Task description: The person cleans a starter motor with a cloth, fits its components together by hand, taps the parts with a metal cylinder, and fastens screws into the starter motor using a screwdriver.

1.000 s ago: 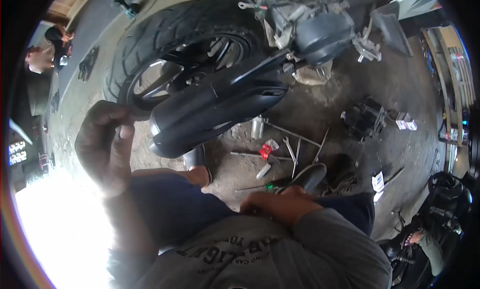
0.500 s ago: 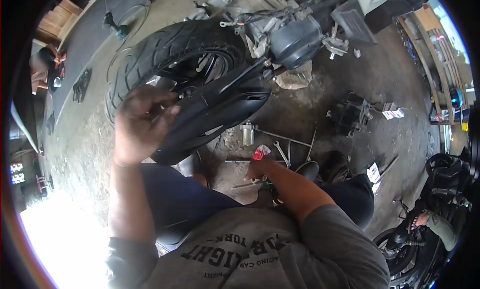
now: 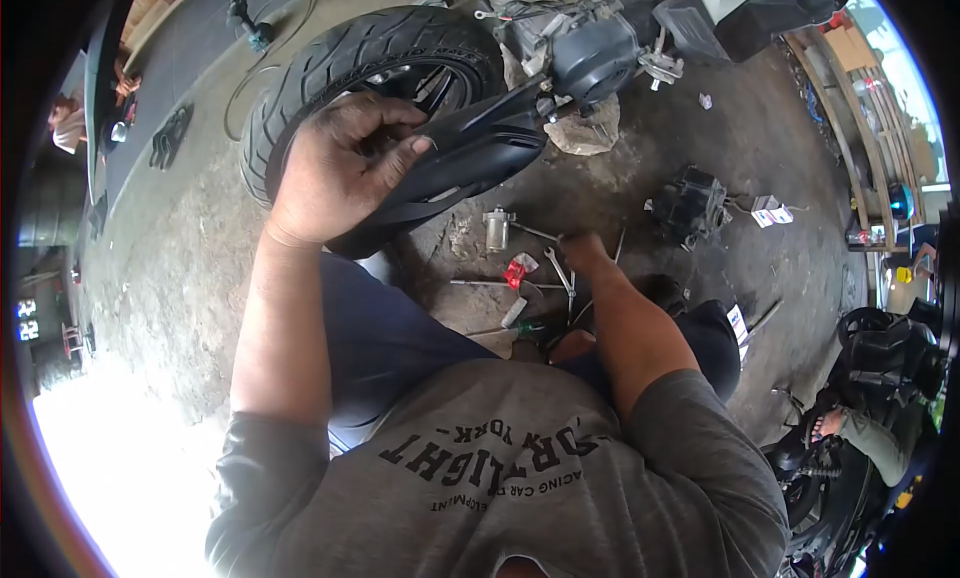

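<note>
My left hand (image 3: 345, 168) is raised in front of the black swingarm cover (image 3: 480, 158), fingers curled toward the thumb; whatever they hold is too small to name. Behind it stands the large tyre (image 3: 300, 73) with its black wheel. My right hand (image 3: 585, 250) reaches down to the floor over a metal rod (image 3: 535, 231), its fingertips hidden, so its grip is unclear. Just left of it lie an open-end wrench (image 3: 557, 266), a red packet (image 3: 519, 269) and a clear cylinder with a metal top (image 3: 496, 230). A long thin bar (image 3: 480, 283) lies below them.
The dark engine casing (image 3: 597, 63) is at the top, above a stone block (image 3: 585, 130). A black part (image 3: 690, 208) and small boxes (image 3: 770, 213) lie to the right. A motorcycle (image 3: 880, 363) with a person's foot (image 3: 828, 424) is at lower right; another person (image 3: 68, 126) is far left.
My left hand has moved up and right across the wheel. My right hand has gone from near my lap, past the red packet, to the rod on the floor. The view has shifted.
</note>
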`<action>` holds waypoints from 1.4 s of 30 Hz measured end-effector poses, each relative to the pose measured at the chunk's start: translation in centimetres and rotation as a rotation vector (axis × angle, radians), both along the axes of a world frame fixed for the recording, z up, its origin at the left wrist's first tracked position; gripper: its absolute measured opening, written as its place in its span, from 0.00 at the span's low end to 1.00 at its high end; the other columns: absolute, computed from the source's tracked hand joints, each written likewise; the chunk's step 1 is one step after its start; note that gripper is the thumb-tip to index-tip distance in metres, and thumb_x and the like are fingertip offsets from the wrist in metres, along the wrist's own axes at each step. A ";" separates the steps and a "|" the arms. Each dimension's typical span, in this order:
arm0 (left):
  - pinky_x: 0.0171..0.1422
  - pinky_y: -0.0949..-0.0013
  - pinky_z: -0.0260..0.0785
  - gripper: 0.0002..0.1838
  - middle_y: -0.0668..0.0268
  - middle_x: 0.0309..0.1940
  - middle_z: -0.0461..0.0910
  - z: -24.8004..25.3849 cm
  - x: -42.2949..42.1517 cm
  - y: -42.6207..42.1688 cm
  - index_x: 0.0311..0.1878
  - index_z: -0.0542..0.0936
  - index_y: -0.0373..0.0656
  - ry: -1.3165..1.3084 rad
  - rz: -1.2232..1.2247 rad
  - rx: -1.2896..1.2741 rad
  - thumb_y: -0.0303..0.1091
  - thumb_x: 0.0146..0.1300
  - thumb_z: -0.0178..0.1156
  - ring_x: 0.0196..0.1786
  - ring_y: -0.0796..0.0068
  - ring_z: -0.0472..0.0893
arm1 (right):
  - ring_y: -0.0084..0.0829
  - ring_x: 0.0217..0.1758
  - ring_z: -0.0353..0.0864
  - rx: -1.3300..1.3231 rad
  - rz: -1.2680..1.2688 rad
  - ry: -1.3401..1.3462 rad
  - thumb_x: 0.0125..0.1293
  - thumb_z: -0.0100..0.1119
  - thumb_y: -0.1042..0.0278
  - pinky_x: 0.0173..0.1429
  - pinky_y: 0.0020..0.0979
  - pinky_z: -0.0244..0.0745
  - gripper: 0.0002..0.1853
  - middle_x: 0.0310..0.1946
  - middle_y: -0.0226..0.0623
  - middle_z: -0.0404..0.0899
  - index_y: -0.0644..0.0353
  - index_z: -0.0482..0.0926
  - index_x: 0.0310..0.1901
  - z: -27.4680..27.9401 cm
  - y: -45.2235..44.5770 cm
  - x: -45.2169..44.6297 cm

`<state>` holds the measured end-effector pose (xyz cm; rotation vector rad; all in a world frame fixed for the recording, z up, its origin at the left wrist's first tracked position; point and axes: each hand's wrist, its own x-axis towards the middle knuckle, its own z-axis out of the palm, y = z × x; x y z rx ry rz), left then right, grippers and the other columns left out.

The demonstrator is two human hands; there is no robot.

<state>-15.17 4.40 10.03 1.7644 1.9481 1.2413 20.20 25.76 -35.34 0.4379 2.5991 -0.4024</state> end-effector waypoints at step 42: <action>0.35 0.71 0.74 0.12 0.62 0.34 0.84 0.0 -0.1 4.8 0.42 0.85 0.37 -0.024 -0.158 -0.033 0.23 0.52 0.73 0.30 0.68 0.81 | 0.24 0.21 0.70 -0.528 -1.425 0.224 0.52 0.77 0.38 0.26 0.32 0.67 0.23 0.21 0.29 0.78 0.52 0.87 0.30 0.9 -3.2 -8.5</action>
